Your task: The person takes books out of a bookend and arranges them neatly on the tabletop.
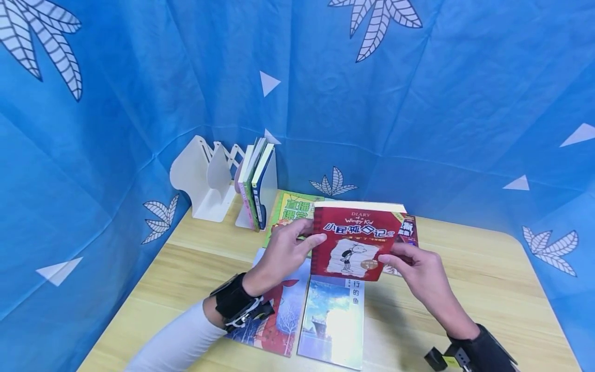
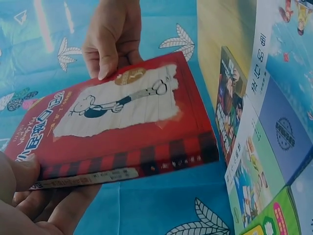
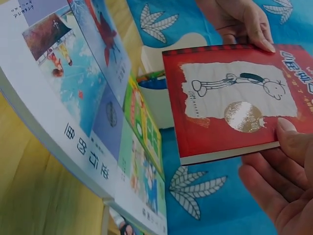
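Observation:
A red paperback book [image 1: 358, 243] with a cartoon figure on its cover is held up over the table, front cover showing. My left hand [image 1: 285, 253] grips its spine side, thumb on the cover and fingers behind. On the opposite edge, my right hand [image 1: 420, 271] pinches it between thumb and fingers. Beneath it lie a book with a ship on its cover [image 1: 330, 325] and a blue and red book [image 1: 283, 315]. In the left wrist view, the striped spine of the red book [image 2: 122, 169] shows beside the left thumb.
A white expandable bookend rack [image 1: 214, 181] stands at the back left, with several upright books [image 1: 255, 181] at its right end. A green and yellow book [image 1: 288, 206] and a dark-covered book [image 1: 410, 230] lie behind the held one. A blue curtain [image 1: 344, 103] hangs behind the wooden table [image 1: 488, 289].

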Action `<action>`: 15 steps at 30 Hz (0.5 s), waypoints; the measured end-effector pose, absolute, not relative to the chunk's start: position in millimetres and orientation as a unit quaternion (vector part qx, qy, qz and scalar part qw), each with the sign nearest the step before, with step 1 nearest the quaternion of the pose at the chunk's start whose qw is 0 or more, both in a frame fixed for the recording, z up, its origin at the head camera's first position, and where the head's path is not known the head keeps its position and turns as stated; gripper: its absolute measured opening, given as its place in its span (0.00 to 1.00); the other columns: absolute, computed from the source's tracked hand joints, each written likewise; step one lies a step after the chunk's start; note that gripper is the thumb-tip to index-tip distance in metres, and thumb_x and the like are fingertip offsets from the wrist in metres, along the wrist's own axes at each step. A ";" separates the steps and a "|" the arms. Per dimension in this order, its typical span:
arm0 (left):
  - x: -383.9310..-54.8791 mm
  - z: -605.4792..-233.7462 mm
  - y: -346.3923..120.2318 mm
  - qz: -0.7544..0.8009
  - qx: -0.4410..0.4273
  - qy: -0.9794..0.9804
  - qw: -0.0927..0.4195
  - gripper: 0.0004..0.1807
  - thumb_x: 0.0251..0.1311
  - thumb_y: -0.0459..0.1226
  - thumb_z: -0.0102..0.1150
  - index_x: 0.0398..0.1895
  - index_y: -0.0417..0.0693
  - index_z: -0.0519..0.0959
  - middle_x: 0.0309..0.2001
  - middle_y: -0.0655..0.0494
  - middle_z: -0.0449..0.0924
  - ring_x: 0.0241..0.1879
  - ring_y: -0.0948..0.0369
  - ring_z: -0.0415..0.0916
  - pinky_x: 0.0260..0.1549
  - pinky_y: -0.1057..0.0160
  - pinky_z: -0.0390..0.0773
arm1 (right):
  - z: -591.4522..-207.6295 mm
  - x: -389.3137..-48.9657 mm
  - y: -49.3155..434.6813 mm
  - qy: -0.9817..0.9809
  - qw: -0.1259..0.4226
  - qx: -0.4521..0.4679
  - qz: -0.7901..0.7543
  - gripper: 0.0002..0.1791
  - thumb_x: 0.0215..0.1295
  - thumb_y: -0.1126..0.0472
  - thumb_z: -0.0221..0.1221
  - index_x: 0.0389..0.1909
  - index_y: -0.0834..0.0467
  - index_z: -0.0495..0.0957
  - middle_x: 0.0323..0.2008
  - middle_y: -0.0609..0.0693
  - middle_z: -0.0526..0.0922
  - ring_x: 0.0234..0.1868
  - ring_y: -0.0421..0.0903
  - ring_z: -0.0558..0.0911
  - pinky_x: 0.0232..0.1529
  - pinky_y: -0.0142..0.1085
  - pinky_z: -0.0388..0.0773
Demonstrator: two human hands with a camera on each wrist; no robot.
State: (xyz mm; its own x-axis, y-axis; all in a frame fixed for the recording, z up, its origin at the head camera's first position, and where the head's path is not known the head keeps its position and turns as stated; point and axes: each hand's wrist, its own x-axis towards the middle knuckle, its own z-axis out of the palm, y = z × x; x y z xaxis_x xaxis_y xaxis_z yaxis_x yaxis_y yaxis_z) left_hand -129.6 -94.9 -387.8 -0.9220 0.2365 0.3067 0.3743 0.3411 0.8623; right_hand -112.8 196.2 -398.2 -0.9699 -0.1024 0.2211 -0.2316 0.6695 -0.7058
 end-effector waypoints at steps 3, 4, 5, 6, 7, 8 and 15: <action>-134.6 -387.8 -87.0 -0.533 -0.192 -0.822 0.060 0.16 0.69 0.38 0.66 0.56 0.44 0.81 0.50 0.51 0.91 0.50 0.59 0.89 0.47 0.63 0.89 | -395.7 -109.2 206.3 -0.916 0.082 0.083 0.385 0.11 0.64 0.58 0.71 0.45 0.58 0.89 0.39 0.56 0.92 0.32 0.38 0.86 0.31 0.27 0.84; -136.8 -387.8 -84.1 -0.528 -0.193 -0.825 0.060 0.15 0.69 0.39 0.66 0.55 0.44 0.82 0.49 0.51 0.91 0.49 0.59 0.89 0.47 0.63 0.88 | -394.7 -107.9 210.1 -0.915 0.077 0.079 0.387 0.12 0.65 0.58 0.71 0.45 0.59 0.89 0.39 0.56 0.92 0.32 0.37 0.86 0.31 0.27 0.84; -139.1 -387.6 -80.9 -0.523 -0.196 -0.827 0.062 0.14 0.69 0.40 0.66 0.53 0.44 0.82 0.48 0.51 0.91 0.48 0.60 0.89 0.47 0.64 0.88 | -393.3 -106.6 214.1 -0.916 0.069 0.072 0.390 0.12 0.65 0.57 0.71 0.46 0.59 0.88 0.40 0.57 0.92 0.32 0.36 0.87 0.32 0.26 0.85; -141.3 -387.6 -78.0 -0.518 -0.197 -0.830 0.064 0.13 0.68 0.40 0.67 0.51 0.44 0.83 0.46 0.52 0.92 0.47 0.60 0.89 0.46 0.64 0.88 | -391.3 -105.0 218.0 -0.916 0.061 0.065 0.390 0.13 0.66 0.56 0.71 0.46 0.59 0.88 0.40 0.57 0.92 0.32 0.37 0.88 0.32 0.26 0.85; -143.4 -387.5 -75.0 -0.514 -0.197 -0.832 0.062 0.13 0.68 0.41 0.67 0.50 0.44 0.83 0.45 0.52 0.92 0.46 0.61 0.89 0.45 0.65 0.87 | -389.5 -103.7 221.8 -0.918 0.056 0.059 0.387 0.14 0.66 0.56 0.71 0.47 0.59 0.88 0.40 0.57 0.92 0.31 0.36 0.88 0.32 0.27 0.85; -145.4 -387.5 -72.1 -0.514 -0.198 -0.833 0.059 0.12 0.68 0.41 0.67 0.48 0.44 0.84 0.44 0.53 0.92 0.44 0.61 0.89 0.43 0.66 0.87 | -387.4 -102.3 225.6 -0.920 0.052 0.053 0.385 0.15 0.66 0.55 0.71 0.47 0.59 0.88 0.40 0.57 0.92 0.31 0.36 0.88 0.31 0.27 0.84; -158.3 -391.5 -53.1 -0.519 -0.212 -0.827 0.025 0.10 0.66 0.44 0.69 0.42 0.47 0.85 0.37 0.57 0.90 0.34 0.67 0.84 0.34 0.69 0.84 | -375.7 -93.8 249.7 -0.937 0.008 0.020 0.349 0.20 0.69 0.49 0.68 0.53 0.59 0.87 0.39 0.55 0.93 0.32 0.33 0.89 0.33 0.29 0.81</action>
